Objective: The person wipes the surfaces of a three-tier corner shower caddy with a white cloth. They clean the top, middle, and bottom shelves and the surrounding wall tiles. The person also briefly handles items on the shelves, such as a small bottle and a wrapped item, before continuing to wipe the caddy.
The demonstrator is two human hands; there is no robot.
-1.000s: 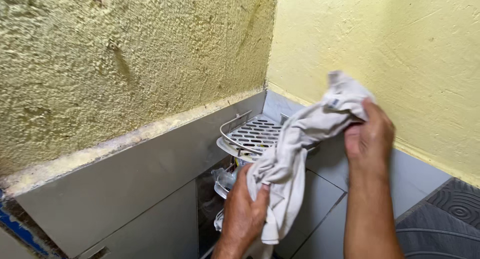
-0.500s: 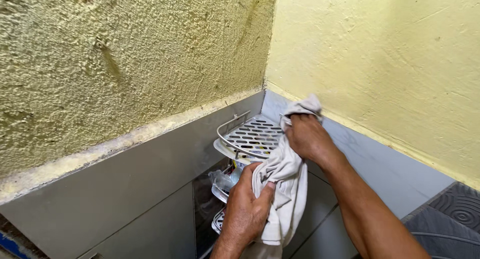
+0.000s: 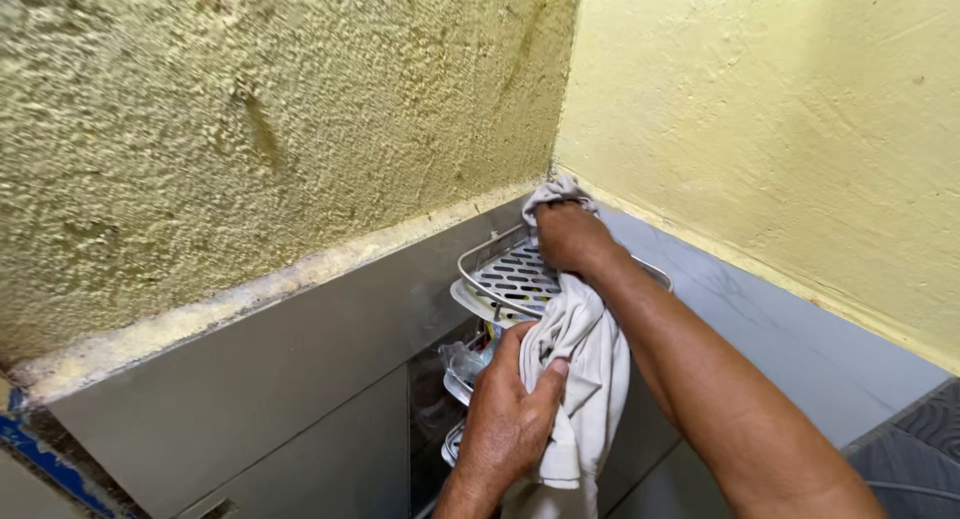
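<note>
- Right hand (image 3: pixel 568 237) presses one end of the cloth (image 3: pixel 580 359) into the back corner of the shelf (image 3: pixel 505 279).
- Left hand (image 3: pixel 510 419), below the shelf, grips the hanging cloth.
- I judge wiping is underway; next I need steady strokes across the shelf.

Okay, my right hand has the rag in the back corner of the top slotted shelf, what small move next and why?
Probably draw the right hand and the pale grey cloth rag forward across the white slotted metal corner shelf: the rag is bunched at the back corner, the front slots lie uncovered, and the left hand grips the hanging tail.
</note>
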